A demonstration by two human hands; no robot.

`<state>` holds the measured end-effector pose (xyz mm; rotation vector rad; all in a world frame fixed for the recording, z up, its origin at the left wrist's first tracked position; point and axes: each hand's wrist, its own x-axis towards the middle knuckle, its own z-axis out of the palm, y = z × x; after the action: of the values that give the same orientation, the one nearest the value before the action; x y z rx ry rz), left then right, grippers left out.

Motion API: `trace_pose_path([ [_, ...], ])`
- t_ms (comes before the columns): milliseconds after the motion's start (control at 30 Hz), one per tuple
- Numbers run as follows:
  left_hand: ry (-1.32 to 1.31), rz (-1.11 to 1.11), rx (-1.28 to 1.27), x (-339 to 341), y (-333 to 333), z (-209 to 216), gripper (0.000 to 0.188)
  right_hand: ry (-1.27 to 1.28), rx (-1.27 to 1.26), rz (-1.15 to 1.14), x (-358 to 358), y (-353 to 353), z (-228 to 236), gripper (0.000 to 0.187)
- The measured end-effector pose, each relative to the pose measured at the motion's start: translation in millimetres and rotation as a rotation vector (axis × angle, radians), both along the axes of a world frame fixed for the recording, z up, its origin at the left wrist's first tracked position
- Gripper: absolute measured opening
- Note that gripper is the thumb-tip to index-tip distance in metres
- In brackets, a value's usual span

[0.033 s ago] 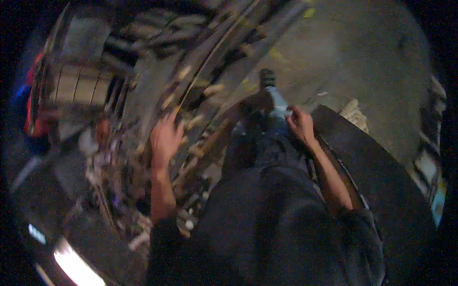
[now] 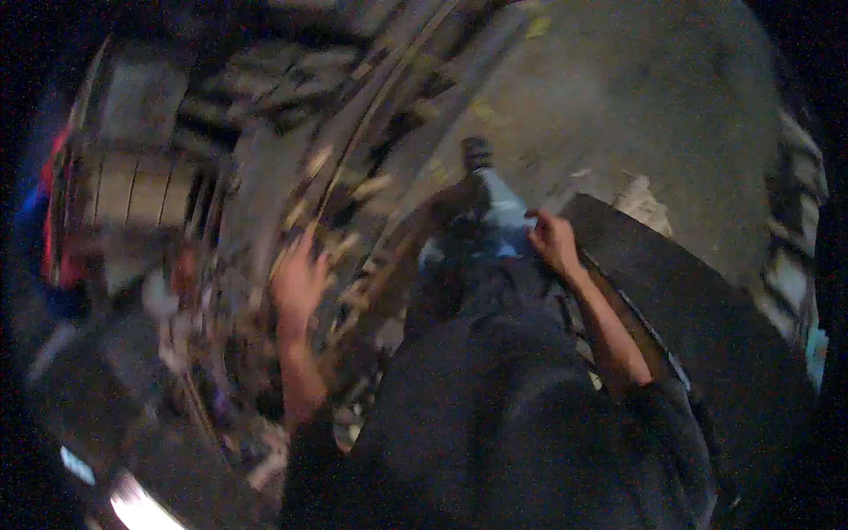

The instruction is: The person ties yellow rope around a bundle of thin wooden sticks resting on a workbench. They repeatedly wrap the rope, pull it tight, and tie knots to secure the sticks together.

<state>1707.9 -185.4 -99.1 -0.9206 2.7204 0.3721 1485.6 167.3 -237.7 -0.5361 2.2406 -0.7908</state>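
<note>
My left hand (image 2: 300, 281) reaches over a cluttered stretch of wood pieces on the left, its fingers stretched out and smeared by motion. A long thin pale strip (image 2: 378, 102) runs from near its fingertips toward the top; whether they touch cannot be told. My right hand (image 2: 553, 242) is held in front of me, fingers curled together, next to my light blue trouser leg (image 2: 503, 205). Anything between those fingers is too small and blurred to name. My dark shoe (image 2: 476, 152) shows beyond the leg.
A dark flat panel (image 2: 689, 305) lies close by my right arm. Long boards (image 2: 442, 115) slant across the upper left. A light brown slatted box (image 2: 141, 190) stands at far left. A pale crumpled heap (image 2: 643, 205) lies on the grey floor (image 2: 654, 97).
The view has shifted slightly, so most things sit a little further left. My left hand appears slightly lower; my right hand stays curled in about the same place.
</note>
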Motion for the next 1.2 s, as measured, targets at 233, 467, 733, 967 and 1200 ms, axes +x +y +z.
trace_pose_path([
  [233, 0.464, 0.404, 0.051, -2.7, -58.3, 26.6, 0.033, 0.259, 0.029, -0.438, -59.1, 104.1, -20.8, 0.061],
  [467, 0.744, 0.103, -0.131, -296.7, -7.6, 25.9, 0.026, 0.013, -0.07, -0.471, -191.7, 117.1, -131.0, 0.026],
  [733, 0.345, -0.42, -0.098, -646.1, 117.5, -98.1, 0.035, 0.062, 0.256, -0.714, -320.5, 219.1, -586.9, 0.021],
  [967, 0.143, -0.641, -0.304, -872.3, 182.3, -276.2, 0.038, -0.041, 0.238, -1.056, -662.3, 249.4, -714.2, 0.022],
  [1200, 0.086, -0.593, -0.468, -909.1, 192.7, -307.2, 0.041, -0.097, 0.587, -1.071, -781.8, 201.7, -807.4, 0.027],
])
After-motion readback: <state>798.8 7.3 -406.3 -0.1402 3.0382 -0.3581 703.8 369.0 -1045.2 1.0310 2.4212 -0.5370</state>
